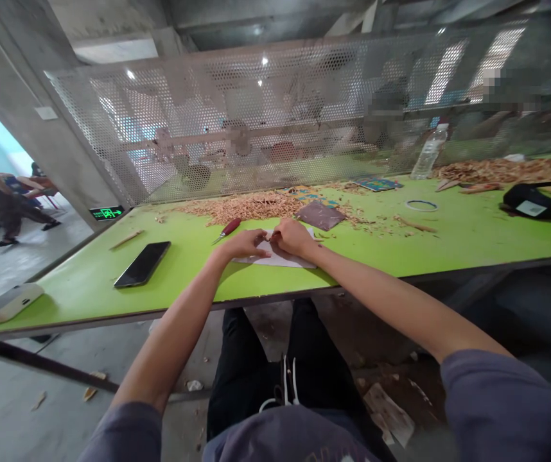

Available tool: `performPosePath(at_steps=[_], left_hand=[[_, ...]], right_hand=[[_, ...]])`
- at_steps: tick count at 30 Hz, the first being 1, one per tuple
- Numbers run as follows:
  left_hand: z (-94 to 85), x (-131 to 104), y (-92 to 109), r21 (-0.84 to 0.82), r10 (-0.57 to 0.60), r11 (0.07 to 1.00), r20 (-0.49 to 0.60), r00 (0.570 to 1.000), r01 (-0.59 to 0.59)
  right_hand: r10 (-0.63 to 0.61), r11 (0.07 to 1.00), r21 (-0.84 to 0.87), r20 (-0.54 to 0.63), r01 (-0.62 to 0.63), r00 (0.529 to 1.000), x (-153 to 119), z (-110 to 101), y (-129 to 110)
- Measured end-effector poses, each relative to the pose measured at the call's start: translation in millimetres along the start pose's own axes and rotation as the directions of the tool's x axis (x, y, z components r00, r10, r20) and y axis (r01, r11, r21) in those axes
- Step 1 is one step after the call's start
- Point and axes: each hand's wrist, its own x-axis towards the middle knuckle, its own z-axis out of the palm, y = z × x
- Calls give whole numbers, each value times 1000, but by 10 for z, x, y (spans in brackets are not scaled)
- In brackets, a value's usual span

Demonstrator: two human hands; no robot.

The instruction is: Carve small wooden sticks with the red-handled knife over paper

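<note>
A sheet of white paper (282, 258) lies on the green table in front of me. Over it, my right hand (295, 236) is closed, its fingertips pinching a small light-brown wooden piece (269, 236). My left hand (246, 244) rests at the paper's left side, thumb stretched out over the sheet and apart from the index finger, whose tip is close to the piece. Most of the piece is hidden by fingers. Just beyond my left hand lies a carving knife (230, 227) with a dark red handle. A brown square sheet (320, 215) lies behind my right hand.
Wood shavings (251, 206) are heaped along a perforated metal screen (256, 128). A phone (143, 264) and a white box-like object (9, 303) lie at left. To the right are a water bottle (430, 153), a tape ring (421, 205) and a black item (533, 202). People are beyond the screen.
</note>
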Motion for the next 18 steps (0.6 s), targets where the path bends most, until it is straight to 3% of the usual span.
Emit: performPosePath(at_steps=[5,8,12,15,18], left_hand=[[15,19,-26,9,-9,1000,11,1000,8],[18,22,-28,18,1,1000,3,1000,-1],[10,13,-11,18,-10,1000,5,1000,10],[5,2,-1,18,5,1000,-15,1000,-5],[7,-5,-1,17,3,1000,-18,1000,-3]], right_hand=[[-76,997,9,8,76,997,9,10,15],[-15,1000,2,6,15,1000,17,13,49],[-74,997,12,6,74,997,20,20,75],[-10,999,-36,-5,10,1000,12,23,60],[-76,997,-24,-1,76,997,2,18,33]])
